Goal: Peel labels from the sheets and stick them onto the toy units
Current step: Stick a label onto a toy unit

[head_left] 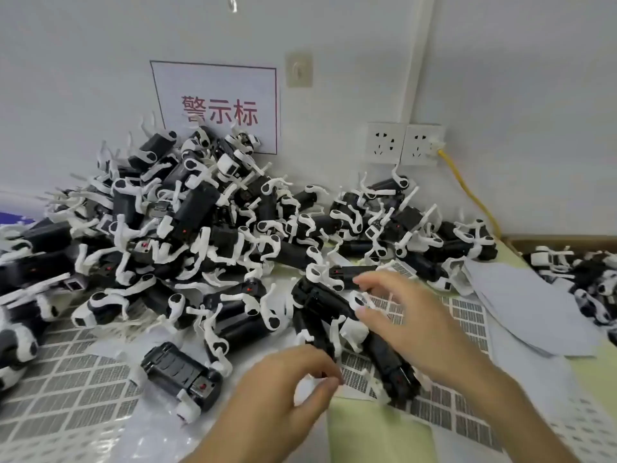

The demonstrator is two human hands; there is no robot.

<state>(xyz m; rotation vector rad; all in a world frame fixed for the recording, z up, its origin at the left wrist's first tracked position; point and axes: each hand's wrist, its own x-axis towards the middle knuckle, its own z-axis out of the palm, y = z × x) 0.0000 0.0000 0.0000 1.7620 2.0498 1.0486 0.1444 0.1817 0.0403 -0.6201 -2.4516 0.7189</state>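
Right hand (410,325) spread over toy unit (319,295); left hand (287,392) curled, hold unclear; toy pile (187,212) behind

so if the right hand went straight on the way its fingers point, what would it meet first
Probably the black toy unit lying just ahead of the right hand; depth is unclear, so they may already touch.

- We see toy units (233,242): hard plastic, black bodies w/ slight gloss, white legs matt.
- Our label sheets (83,372): smooth paper, backing w/ faint sheen.
- Grey sheets (521,312): matt paper.
- Wall sockets (384,142): smooth white plastic.
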